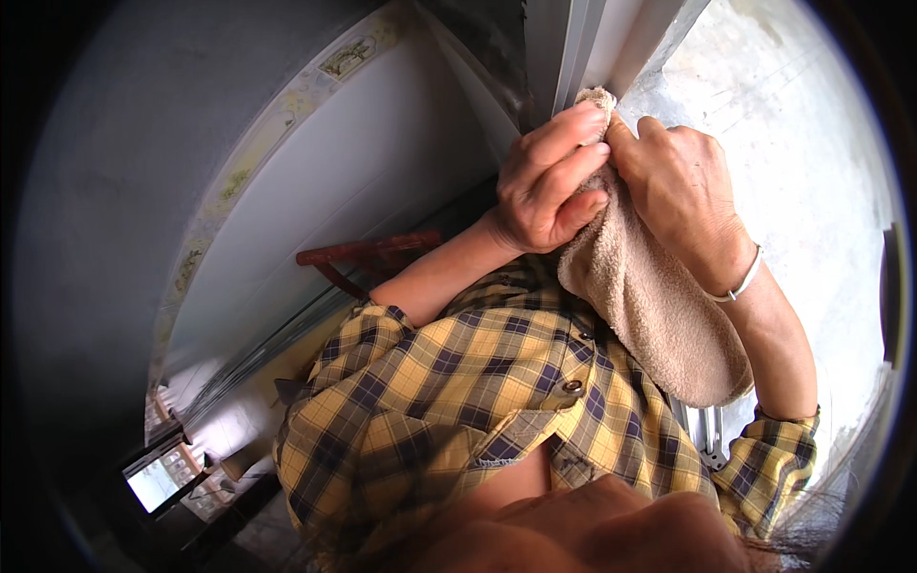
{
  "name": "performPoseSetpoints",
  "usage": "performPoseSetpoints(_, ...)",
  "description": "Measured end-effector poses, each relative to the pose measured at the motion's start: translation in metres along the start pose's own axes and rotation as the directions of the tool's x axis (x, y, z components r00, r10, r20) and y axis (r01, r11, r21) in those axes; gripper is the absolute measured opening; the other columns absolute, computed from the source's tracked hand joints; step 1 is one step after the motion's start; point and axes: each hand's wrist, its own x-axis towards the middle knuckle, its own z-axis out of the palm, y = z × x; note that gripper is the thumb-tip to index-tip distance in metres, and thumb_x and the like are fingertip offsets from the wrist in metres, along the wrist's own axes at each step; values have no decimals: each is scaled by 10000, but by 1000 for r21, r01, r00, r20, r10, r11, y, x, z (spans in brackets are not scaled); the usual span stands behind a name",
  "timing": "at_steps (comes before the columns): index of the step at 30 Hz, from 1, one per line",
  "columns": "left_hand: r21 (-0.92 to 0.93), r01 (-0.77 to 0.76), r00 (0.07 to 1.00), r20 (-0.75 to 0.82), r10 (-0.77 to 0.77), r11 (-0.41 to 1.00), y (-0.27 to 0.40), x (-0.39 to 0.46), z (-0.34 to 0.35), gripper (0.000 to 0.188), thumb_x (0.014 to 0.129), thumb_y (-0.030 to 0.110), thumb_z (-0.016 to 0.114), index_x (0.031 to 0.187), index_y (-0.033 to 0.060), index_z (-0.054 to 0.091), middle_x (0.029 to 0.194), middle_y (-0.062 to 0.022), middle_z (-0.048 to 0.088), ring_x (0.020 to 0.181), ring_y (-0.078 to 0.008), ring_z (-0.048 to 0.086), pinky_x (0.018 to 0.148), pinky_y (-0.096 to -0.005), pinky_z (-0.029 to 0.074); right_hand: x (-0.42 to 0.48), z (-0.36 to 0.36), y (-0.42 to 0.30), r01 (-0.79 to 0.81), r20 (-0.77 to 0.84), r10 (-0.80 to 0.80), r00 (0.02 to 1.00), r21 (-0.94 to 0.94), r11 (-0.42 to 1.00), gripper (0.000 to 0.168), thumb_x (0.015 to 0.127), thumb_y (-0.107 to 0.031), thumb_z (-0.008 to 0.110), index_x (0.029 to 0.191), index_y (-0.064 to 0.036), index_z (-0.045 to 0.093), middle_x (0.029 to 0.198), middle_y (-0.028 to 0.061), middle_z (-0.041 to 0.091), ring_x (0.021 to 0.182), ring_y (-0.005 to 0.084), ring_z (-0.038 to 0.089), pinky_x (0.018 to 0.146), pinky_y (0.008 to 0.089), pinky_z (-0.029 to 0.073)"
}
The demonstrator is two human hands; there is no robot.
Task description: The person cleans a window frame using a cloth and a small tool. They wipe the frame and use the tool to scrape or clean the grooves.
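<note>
A tan terry cloth (645,315) hangs in loose folds from both hands down across the front of the plaid shirt. My left hand (548,183) has its fingers bent around the cloth's upper end. My right hand (677,179), with a pale bracelet at the wrist, pinches the same end from the other side, its thumb near the left fingertips. The cloth's bunched tip stands just above the fingers, against the lower part of a metal frame (573,54). Part of the cloth lies hidden behind the fingers and right forearm.
To the left runs a white tiled wall (337,165) with a patterned border strip (236,183). A reddish-brown bar frame (365,247) stands beside my left forearm, near long thin rods (265,322). Right of the frame is a bright, pale surface (795,143). A lit opening (154,480) shows at lower left.
</note>
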Motion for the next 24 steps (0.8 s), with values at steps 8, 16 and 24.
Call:
performPoseSetpoints(8, 92, 348, 937, -39, -346, 933, 28, -84, -5, 687, 958, 439, 674, 1427, -14, 455, 1349, -232, 477, 1178, -354, 521, 1003, -440, 442, 1, -5, 2, 40, -40, -38, 998, 45, 998, 101, 857, -96, 627, 921, -23, 656, 736, 122, 663, 697, 278, 703, 613, 382, 555)
performPoseSetpoints(16, -62, 130, 986, -99, -136, 990, 38, -27, 6, 474, 874, -27, 689, 1334, 2, 576, 1151, -192, 594, 942, -292, 635, 828, -353, 550, 12, -32, 2, 286, 262, -255, 931, -87, 954, 154, 807, -111, 683, 654, -98, 680, 689, 96, 679, 687, 236, 707, 622, 349, 563)
performPoseSetpoints(24, -78, 13, 999, 40, -10, 997, 53, -22, 21, 279, 913, 233, 691, 1153, 100, 741, 1076, -81, 668, 923, -254, 531, 855, -367, 439, -14, -55, 32, -22, 349, -45, 936, 185, 982, 78, 886, -77, 693, 828, -48, 734, 696, 146, 687, 707, 279, 719, 638, 399, 575)
